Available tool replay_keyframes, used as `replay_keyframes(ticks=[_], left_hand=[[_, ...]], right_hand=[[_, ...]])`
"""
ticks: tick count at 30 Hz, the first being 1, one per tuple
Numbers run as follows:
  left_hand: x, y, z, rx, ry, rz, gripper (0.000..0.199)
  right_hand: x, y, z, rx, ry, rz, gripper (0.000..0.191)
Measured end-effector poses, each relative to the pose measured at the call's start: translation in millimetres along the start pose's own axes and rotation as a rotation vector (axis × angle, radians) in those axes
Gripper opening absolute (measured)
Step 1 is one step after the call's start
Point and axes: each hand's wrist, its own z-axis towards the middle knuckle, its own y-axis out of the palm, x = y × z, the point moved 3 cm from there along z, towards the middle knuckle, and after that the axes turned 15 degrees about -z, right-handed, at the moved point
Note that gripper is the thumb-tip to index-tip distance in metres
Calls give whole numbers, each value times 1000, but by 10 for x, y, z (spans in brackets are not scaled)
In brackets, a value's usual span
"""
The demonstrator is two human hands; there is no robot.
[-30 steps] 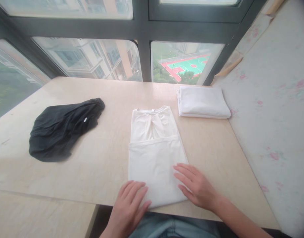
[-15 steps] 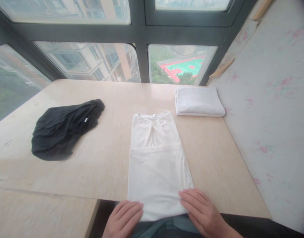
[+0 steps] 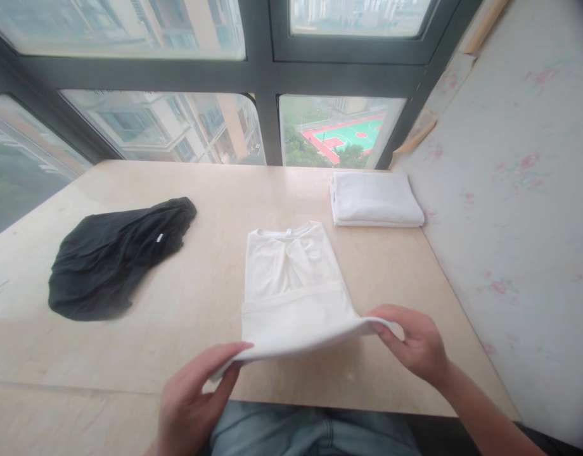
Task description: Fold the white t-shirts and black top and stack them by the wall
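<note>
A white shirt (image 3: 291, 297) lies partly folded in front of me, its neckline and label toward the window. Its near edge is lifted off the table and sags between my hands. My left hand (image 3: 196, 386) pinches the left corner of that edge between thumb and fingers. On the other side, my right hand (image 3: 415, 342) is closed on the right corner, thumb below and fingers above. The far half of the shirt rests flat, with a gathered fold below the collar.
A crumpled black garment (image 3: 115, 259) lies on the table (image 3: 215, 266) to the left. Folded white cloth (image 3: 374, 199) sits at the back right, near the floral-papered wall (image 3: 519, 240). Dark-framed windows (image 3: 265, 76) rise behind the table's far edge.
Both hands went from lying flat on the shirt's near edge to gripping its two corners. That edge has been raised and carried away from me, toward the collar.
</note>
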Motion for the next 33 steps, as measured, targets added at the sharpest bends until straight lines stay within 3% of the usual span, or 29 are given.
replay_keyframes(ticks=[3,6,8,10,13,15,18,21,25,28,33], left_hand=[[-229,-39,756,89,-15,14,22],[-660,83,1560,127,-129,-50,41],[-1008,254,1946,47,-227,55,47],[-1333,433,2131,-27,-301,144,48],[-1616,633,2082,-53,-339,221,50],[-1607,724,1951,-45,-326,263,54],[-1341,892,1794,-74,-235,374,58],[-1024,1179,1715,-189,-119,488,51],[-943,1529,1600,-287,-119,524,48],[-1073,1588,1501,-280,-159,540,55],[-1250,1400,1408,-251,-227,597,67]], right_hand=[[130,91,722,89,115,-153,19],[269,368,1452,-4,165,-356,29],[353,578,1782,-42,162,-396,33],[436,782,1937,-78,159,-419,37],[543,1058,1929,-143,159,-465,38],[575,1217,1855,-177,163,-487,36],[520,1435,1753,-199,157,-509,40],[362,1659,1682,-234,53,-505,49],[254,1891,1563,-344,-62,-514,51],[335,1924,1468,-374,8,-591,51],[495,1877,1386,-406,111,-646,60]])
